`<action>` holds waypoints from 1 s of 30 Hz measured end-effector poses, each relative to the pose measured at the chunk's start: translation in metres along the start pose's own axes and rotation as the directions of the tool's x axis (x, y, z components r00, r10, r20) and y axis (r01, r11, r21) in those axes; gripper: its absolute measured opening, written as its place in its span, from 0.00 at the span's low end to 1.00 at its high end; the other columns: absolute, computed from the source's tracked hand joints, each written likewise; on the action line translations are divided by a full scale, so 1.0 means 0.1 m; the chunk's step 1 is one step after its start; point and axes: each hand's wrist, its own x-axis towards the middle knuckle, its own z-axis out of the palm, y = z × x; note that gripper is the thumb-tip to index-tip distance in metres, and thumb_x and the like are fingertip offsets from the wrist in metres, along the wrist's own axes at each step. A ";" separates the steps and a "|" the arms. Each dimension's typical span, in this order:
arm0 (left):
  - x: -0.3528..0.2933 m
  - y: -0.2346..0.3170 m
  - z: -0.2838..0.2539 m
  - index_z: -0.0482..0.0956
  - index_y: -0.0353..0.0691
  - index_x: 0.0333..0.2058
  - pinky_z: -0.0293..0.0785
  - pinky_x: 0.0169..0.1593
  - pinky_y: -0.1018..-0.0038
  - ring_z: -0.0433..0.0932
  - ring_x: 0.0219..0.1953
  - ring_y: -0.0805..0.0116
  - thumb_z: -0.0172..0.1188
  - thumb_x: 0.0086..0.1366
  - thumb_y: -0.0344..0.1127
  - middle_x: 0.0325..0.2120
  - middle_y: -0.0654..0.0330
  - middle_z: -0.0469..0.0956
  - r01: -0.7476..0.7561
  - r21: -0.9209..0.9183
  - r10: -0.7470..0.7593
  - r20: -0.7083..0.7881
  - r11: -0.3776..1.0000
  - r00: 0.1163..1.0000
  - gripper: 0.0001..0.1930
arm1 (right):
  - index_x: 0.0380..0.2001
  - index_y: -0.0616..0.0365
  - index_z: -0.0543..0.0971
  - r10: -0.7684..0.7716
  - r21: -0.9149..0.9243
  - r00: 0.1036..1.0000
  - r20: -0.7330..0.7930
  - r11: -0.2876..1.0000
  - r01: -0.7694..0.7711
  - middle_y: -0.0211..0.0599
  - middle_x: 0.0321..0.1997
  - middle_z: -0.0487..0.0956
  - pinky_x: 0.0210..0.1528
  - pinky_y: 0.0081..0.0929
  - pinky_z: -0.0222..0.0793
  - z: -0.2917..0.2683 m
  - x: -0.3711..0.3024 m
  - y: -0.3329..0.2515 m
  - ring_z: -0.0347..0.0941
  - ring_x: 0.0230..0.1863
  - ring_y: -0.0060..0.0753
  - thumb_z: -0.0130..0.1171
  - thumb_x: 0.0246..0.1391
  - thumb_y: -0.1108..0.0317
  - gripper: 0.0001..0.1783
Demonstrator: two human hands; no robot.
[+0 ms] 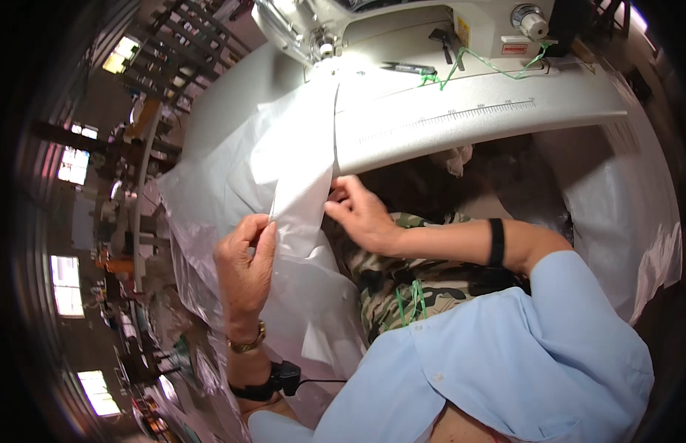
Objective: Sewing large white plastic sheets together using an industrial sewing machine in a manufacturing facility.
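Note:
A thin white fabric [232,170] spreads from the sewing machine's needle area [326,52] down over the left of the table and toward my lap. My left hand [247,262] pinches a folded edge of it between thumb and fingertips. A narrow strip of the cloth stands in a fold between my hands. At the fabric's right edge is my right hand [365,218], its fingers loosely bent and thumb apart from the index finger. The fingertips lie at or just beside the cloth; whether they touch it is hard to tell.
The white sewing machine [490,29] stands at the far side, its lamp glaring near the needle. Dark thread snips [409,68] and green cord [498,70] lie on the machine bed, which has a printed ruler [446,114]. Clear plastic [657,273] hangs at the right.

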 end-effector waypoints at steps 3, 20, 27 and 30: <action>0.34 0.27 -0.11 0.76 0.30 0.33 0.67 0.28 0.73 0.72 0.21 0.65 0.58 0.64 0.25 0.21 0.55 0.74 -0.282 0.222 0.272 0.076 0.933 0.959 0.03 | 0.44 0.61 0.78 -0.193 -0.362 0.869 0.456 0.851 0.380 0.48 0.43 0.80 0.46 0.38 0.73 0.58 0.49 0.12 0.77 0.45 0.52 0.57 0.51 0.65 0.18; -0.51 -0.54 1.11 0.71 0.39 0.29 0.68 0.29 0.66 0.73 0.25 0.60 0.57 0.57 0.25 0.20 0.59 0.69 -0.264 0.439 0.274 0.042 0.859 0.961 0.03 | 0.37 0.57 0.80 0.199 -0.432 0.391 0.899 0.551 0.714 0.45 0.38 0.81 0.38 0.44 0.73 -0.54 0.74 -0.42 0.77 0.39 0.55 0.62 0.53 0.58 0.14; -0.53 -0.36 1.21 0.79 0.34 0.31 0.72 0.34 0.68 0.76 0.29 0.58 0.61 0.57 0.25 0.26 0.55 0.76 0.108 -0.126 -0.132 -0.201 0.986 0.971 0.03 | 0.34 0.51 0.77 -0.306 -0.259 0.425 0.852 0.459 0.850 0.29 0.38 0.75 0.55 0.37 0.59 -0.77 1.30 -0.54 0.68 0.47 0.35 0.62 0.55 0.65 0.06; -0.62 -0.34 1.18 0.82 0.32 0.36 0.69 0.31 0.78 0.73 0.26 0.73 0.61 0.60 0.26 0.28 0.58 0.79 0.196 -0.229 -0.235 -0.157 0.953 0.959 0.06 | 0.33 0.51 0.76 -0.208 -0.276 0.437 0.875 0.527 0.804 0.28 0.36 0.74 0.53 0.33 0.58 -0.72 1.30 -0.59 0.66 0.44 0.35 0.61 0.57 0.63 0.06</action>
